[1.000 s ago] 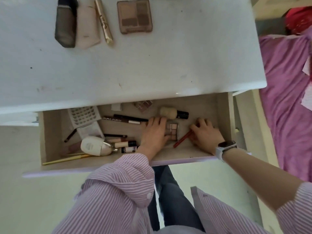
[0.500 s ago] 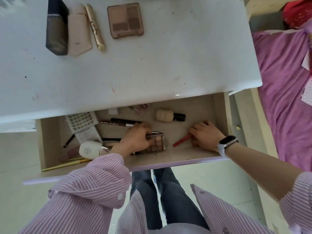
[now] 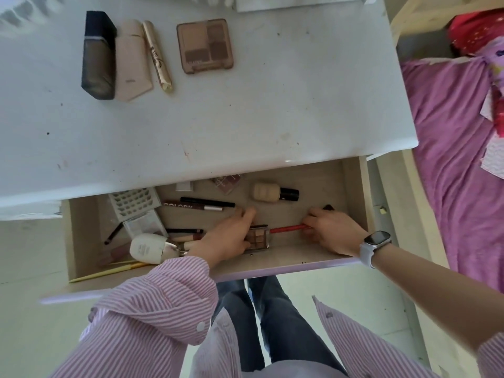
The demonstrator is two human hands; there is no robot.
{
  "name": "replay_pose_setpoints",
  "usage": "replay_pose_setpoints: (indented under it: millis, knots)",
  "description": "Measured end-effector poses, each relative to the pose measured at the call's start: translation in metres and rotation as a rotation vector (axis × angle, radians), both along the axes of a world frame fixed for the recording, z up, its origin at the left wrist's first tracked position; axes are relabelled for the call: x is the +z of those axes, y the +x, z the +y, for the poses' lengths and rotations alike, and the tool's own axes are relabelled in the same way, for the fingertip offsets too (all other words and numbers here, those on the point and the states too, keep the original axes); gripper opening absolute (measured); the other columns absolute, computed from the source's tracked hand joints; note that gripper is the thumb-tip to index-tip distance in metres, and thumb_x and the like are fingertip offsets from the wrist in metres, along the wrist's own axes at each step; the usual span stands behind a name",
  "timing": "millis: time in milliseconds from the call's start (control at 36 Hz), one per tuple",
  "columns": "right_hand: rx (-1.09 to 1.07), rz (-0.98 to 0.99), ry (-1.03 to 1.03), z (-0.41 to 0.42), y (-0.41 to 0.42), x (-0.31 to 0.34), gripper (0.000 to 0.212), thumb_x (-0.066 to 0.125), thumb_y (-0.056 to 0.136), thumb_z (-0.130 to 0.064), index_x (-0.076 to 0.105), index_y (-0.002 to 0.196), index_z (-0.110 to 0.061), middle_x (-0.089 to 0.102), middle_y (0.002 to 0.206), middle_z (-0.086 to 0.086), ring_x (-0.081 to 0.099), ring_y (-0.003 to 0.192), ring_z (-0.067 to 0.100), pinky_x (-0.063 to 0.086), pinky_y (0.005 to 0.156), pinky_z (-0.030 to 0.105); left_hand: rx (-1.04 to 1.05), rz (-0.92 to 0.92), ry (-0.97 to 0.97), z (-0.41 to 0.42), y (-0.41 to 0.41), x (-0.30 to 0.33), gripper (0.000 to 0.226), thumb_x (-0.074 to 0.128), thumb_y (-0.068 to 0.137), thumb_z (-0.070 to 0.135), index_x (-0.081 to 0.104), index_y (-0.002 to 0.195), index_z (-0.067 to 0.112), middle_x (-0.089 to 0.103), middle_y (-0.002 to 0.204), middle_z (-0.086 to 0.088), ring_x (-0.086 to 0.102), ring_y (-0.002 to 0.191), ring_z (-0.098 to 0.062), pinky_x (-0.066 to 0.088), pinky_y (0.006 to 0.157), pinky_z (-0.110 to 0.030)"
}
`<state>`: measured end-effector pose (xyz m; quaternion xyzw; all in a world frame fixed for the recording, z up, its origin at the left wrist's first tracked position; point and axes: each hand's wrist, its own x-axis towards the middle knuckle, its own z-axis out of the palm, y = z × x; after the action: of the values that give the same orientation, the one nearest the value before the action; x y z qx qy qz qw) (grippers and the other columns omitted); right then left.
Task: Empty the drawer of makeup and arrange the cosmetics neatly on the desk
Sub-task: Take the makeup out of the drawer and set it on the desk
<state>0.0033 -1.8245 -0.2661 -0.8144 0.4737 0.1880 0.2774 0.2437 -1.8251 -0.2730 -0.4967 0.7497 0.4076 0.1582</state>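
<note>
Left hand (image 3: 231,236) is curled around a small eyeshadow palette (image 3: 257,238) down in the open drawer (image 3: 354,192). Right hand (image 3: 331,230) pinches a red pencil (image 3: 289,228) beside it, I think; its fingertips are hidden. More makeup litters the drawer's left side, half buried. Four cosmetics already sit on the desk (image 3: 245,118).
</note>
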Motion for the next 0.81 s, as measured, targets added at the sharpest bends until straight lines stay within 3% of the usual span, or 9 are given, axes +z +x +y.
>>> replay_pose_setpoints:
  millis: [139, 250, 333, 417, 472, 583, 639, 694, 806]
  knots:
    - [-0.147, -0.139, -0.015, -0.007, 0.007, 0.024, 0.026, 0.049, 0.093, -0.036, 0.057, 0.112, -0.022, 0.060, 0.105, -0.002, 0.059, 0.087, 0.019, 0.048, 0.073, 0.030, 0.265, 0.151, 0.118, -0.002, 0.011, 0.019, 0.045, 0.066, 0.082, 0.018, 0.040, 0.119, 0.022, 0.057, 0.115, -0.004, 0.055, 0.097, -0.020, 0.046, 0.083, -0.033]
    - [-0.225, -0.277, -0.067, -0.017, 0.022, 0.046, 0.016, 0.050, 0.093, -0.022, 0.060, 0.105, -0.017, 0.059, 0.097, -0.005, 0.059, 0.082, 0.017, 0.045, 0.070, 0.024, 0.433, 0.305, 0.159, -0.010, 0.025, 0.051, 0.038, 0.068, 0.080, 0.015, 0.047, 0.110, 0.026, 0.062, 0.098, 0.006, 0.060, 0.089, -0.013, 0.051, 0.078, -0.030]
    - [-0.425, -0.508, -0.087, -0.031, 0.045, 0.067, 0.011, 0.052, 0.092, -0.015, 0.061, 0.098, -0.015, 0.060, 0.086, -0.008, 0.060, 0.076, 0.011, 0.047, 0.069, 0.023, 0.545, 0.398, 0.101, -0.019, 0.043, 0.077, 0.036, 0.068, 0.080, 0.013, 0.050, 0.107, 0.030, 0.063, 0.095, 0.010, 0.062, 0.089, -0.010, 0.053, 0.077, -0.026]
    - [-0.660, -0.723, -0.082, -0.053, 0.073, 0.086, 0.011, 0.051, 0.093, -0.010, 0.059, 0.097, -0.016, 0.060, 0.081, -0.011, 0.058, 0.070, -0.003, 0.044, 0.066, 0.010, 0.695, 0.531, 0.027, -0.029, 0.062, 0.099, 0.035, 0.068, 0.081, 0.009, 0.053, 0.103, 0.032, 0.063, 0.095, 0.009, 0.062, 0.089, -0.009, 0.053, 0.077, -0.026]
    - [-0.766, -0.780, -0.095, -0.074, 0.093, 0.094, 0.011, 0.049, 0.093, -0.010, 0.057, 0.094, -0.017, 0.058, 0.079, -0.012, 0.056, 0.067, -0.001, 0.042, 0.062, 0.007, 0.828, 0.615, -0.045, -0.038, 0.075, 0.110, 0.032, 0.067, 0.082, 0.006, 0.054, 0.101, 0.028, 0.064, 0.092, 0.005, 0.062, 0.084, -0.005, 0.053, 0.075, -0.026]
    - [-0.859, -0.791, -0.069, -0.117, 0.135, 0.096, 0.011, 0.047, 0.094, -0.011, 0.057, 0.095, -0.016, 0.059, 0.081, -0.001, 0.055, 0.073, 0.013, 0.043, 0.067, 0.014, 1.133, 0.624, -0.293, -0.062, 0.093, 0.111, 0.025, 0.064, 0.086, 0.012, 0.051, 0.105, 0.020, 0.062, 0.093, 0.006, 0.061, 0.085, -0.008, 0.051, 0.076, -0.026]
    - [-0.848, -0.748, -0.078, -0.133, 0.153, 0.095, 0.015, 0.046, 0.094, -0.012, 0.059, 0.101, -0.011, 0.057, 0.082, -0.002, 0.051, 0.070, 0.008, 0.037, 0.059, 0.005, 1.250, 0.584, -0.381, -0.075, 0.097, 0.106, 0.026, 0.062, 0.088, 0.017, 0.048, 0.110, 0.018, 0.060, 0.094, 0.008, 0.060, 0.089, -0.012, 0.049, 0.079, -0.027]
    - [-0.858, -0.712, -0.089, -0.147, 0.167, 0.093, 0.020, 0.045, 0.095, -0.013, 0.060, 0.108, -0.008, 0.059, 0.091, 0.002, 0.052, 0.073, 0.010, 0.036, 0.056, 0.009, 1.348, 0.558, -0.422, -0.087, 0.099, 0.102, 0.026, 0.060, 0.089, 0.020, 0.047, 0.111, 0.016, 0.057, 0.090, 0.011, 0.059, 0.091, -0.016, 0.048, 0.079, -0.029]
    - [-0.871, -0.656, -0.138, -0.164, 0.184, 0.093, 0.025, 0.042, 0.096, -0.015, 0.060, 0.113, -0.006, 0.063, 0.107, 0.010, 0.057, 0.093, 0.023, 0.037, 0.072, 0.019, 1.420, 0.529, -0.433, -0.108, 0.099, 0.097, 0.031, 0.057, 0.091, 0.027, 0.045, 0.115, 0.013, 0.059, 0.102, 0.002, 0.057, 0.094, -0.019, 0.049, 0.084, -0.037]
